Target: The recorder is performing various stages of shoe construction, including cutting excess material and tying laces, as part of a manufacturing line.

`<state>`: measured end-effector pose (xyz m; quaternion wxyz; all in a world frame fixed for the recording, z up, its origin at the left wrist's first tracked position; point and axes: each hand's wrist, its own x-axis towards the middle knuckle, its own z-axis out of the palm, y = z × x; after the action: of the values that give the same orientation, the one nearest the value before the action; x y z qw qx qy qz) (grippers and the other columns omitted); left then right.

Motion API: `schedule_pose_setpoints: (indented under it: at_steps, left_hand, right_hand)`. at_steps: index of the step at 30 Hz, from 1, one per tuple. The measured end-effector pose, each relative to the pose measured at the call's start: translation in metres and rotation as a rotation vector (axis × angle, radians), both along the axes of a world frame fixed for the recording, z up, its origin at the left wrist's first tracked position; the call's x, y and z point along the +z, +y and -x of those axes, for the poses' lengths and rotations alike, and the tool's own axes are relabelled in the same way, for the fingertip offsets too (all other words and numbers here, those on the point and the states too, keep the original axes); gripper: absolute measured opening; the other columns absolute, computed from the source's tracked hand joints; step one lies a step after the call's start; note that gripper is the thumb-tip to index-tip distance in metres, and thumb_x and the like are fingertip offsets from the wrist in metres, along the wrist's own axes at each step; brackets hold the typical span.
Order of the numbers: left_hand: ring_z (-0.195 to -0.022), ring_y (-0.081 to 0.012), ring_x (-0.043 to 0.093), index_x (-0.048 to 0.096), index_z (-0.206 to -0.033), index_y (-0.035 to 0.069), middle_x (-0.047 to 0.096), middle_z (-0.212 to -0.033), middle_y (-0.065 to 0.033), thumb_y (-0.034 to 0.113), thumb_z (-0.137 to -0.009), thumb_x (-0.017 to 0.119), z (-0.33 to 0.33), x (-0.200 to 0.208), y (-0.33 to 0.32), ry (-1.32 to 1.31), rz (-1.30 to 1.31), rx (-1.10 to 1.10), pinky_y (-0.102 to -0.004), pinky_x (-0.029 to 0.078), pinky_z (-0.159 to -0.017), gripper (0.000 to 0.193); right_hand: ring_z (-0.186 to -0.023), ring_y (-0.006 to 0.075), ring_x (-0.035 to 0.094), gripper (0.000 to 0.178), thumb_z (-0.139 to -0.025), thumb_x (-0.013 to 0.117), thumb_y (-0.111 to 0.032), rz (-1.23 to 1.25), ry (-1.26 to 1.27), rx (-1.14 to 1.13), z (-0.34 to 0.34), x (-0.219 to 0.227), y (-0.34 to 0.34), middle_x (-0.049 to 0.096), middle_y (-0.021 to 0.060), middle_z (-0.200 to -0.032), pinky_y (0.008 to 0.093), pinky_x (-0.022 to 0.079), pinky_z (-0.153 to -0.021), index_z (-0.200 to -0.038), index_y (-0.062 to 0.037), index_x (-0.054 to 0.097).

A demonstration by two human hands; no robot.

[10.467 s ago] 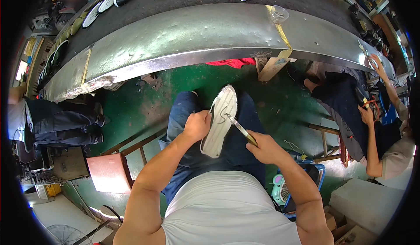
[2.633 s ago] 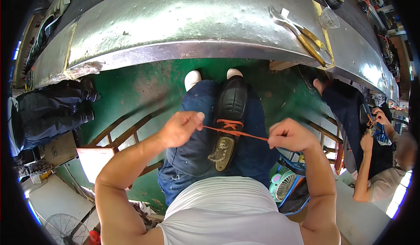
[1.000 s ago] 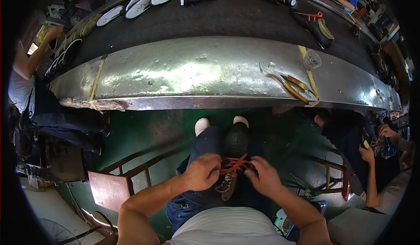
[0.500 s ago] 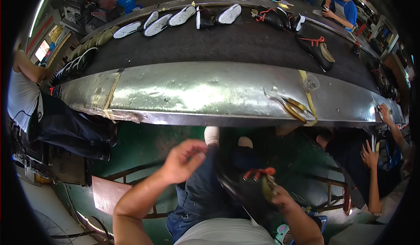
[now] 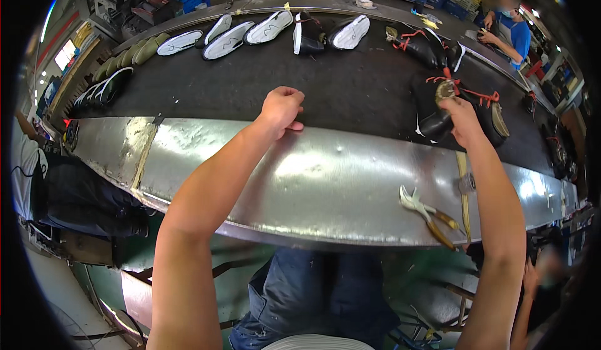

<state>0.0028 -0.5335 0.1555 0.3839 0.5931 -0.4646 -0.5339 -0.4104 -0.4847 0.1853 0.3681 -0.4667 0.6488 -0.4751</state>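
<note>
My right hand grips a black shoe with red laces by its heel end, at the right side of the dark conveyor belt. Close beside it, another black shoe with red laces rests on the belt, partly hidden by my hand. Over the belt's near edge hovers my left hand, its fingers curled in and nothing visible between them. On the metal ledge, a pair of pincers with worn handles lies below my right forearm.
Several white-soled shoes line the far side of the belt, with olive shoes to their left. A small clear cup stands by my right forearm. Across the belt works a person in blue; others sit left and right.
My right hand has carried the black shoe from above my lap up to the belt. The left hand has moved forward over the belt's edge. The whole view has shifted toward the ledge.
</note>
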Motion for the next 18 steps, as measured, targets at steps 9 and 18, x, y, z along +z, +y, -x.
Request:
schedule_pose_setpoints:
  at_steps: [9,18]
  left_hand:
    - [-0.130,-0.0368,0.054,0.043,-0.141,-0.008,0.055,-0.137,-0.0274,0.051,-0.087,0.068,0.016,-0.024,-0.178,-0.409,0.236,0.268,-0.0408,0.043,-0.106,0.084]
    - [-0.101,-0.0372,0.067,0.061,-0.124,-0.006,0.069,-0.115,-0.0185,0.057,-0.087,0.067,0.016,-0.044,-0.285,-0.500,0.130,0.114,-0.0422,0.055,-0.090,0.073]
  right_hand:
    - [-0.133,0.0351,0.046,0.050,-0.087,0.070,-0.018,0.222,1.421,0.306,-0.126,0.014,-0.052,0.051,0.0194,-0.138,0.0475,0.045,-0.103,-0.131,-0.0013,0.054]
    - [-0.145,0.0474,0.024,0.083,-0.083,0.061,0.002,0.320,1.232,0.260,-0.212,-0.064,-0.262,0.010,0.0194,-0.164,0.0563,0.042,-0.106,-0.153,-0.0341,0.035]
